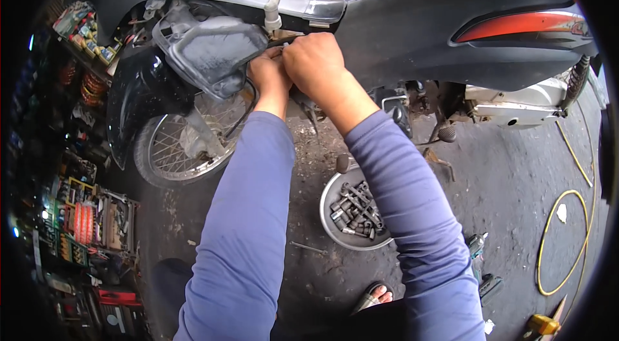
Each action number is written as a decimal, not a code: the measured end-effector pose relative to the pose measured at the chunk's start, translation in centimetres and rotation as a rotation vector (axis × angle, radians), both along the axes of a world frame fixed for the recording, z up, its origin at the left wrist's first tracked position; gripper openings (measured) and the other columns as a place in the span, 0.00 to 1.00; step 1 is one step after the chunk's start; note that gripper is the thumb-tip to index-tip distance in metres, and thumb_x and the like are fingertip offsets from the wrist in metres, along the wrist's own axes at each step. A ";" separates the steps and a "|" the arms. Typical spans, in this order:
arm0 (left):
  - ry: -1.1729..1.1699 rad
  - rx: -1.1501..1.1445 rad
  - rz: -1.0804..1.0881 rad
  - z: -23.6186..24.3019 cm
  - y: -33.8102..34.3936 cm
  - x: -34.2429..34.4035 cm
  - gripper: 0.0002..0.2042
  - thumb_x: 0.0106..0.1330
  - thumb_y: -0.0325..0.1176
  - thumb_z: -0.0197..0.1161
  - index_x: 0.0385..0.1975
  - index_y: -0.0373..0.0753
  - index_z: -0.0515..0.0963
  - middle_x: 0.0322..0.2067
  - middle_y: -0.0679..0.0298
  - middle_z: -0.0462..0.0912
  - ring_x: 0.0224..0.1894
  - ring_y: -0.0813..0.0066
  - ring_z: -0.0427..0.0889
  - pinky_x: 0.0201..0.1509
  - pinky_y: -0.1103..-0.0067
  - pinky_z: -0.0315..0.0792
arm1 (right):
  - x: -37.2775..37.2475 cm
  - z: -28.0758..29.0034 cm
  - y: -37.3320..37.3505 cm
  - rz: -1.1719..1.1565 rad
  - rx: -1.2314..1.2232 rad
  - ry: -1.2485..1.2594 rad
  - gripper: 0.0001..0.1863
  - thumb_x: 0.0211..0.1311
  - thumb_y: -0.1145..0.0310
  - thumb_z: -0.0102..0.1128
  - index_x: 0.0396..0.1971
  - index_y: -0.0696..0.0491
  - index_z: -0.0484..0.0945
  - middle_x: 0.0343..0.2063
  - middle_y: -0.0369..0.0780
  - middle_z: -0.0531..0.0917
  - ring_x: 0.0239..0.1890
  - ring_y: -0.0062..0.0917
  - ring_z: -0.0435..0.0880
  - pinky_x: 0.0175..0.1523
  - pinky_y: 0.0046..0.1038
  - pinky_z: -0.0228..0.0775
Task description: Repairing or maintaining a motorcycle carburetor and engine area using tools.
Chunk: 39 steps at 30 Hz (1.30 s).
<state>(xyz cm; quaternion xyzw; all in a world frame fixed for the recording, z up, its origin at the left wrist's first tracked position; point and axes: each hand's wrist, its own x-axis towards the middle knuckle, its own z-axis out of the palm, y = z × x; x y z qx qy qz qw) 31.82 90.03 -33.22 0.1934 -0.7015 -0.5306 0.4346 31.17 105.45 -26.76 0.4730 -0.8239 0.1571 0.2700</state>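
The dark motorbike (400, 18) stood across the far side, its grey housing (216, 54) at left. Just right of that, the left hand (267, 80) touched the right hand (314, 62), fingers curled; what they pinched I couldn't tell. Nearer, a metal bowl (327, 202) held sockets (353, 217).

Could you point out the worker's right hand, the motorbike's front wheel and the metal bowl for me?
Right hand (314, 61): head view, on the back of the hand.
Front wheel (191, 142): head view, around its hub.
Metal bowl (336, 185): head view, on its bare inner wall.
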 end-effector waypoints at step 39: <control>-0.199 -0.410 0.288 1.9 3.4 1.6 0.12 0.53 0.34 0.64 0.34 0.35 0.84 0.29 0.47 0.83 0.31 0.60 0.84 0.40 0.72 0.74 | -0.8 -1.2 -0.2 -0.035 -0.226 0.068 0.09 0.50 0.67 0.55 0.14 0.46 0.81 0.19 0.38 0.83 0.26 0.30 0.83 0.39 0.34 0.67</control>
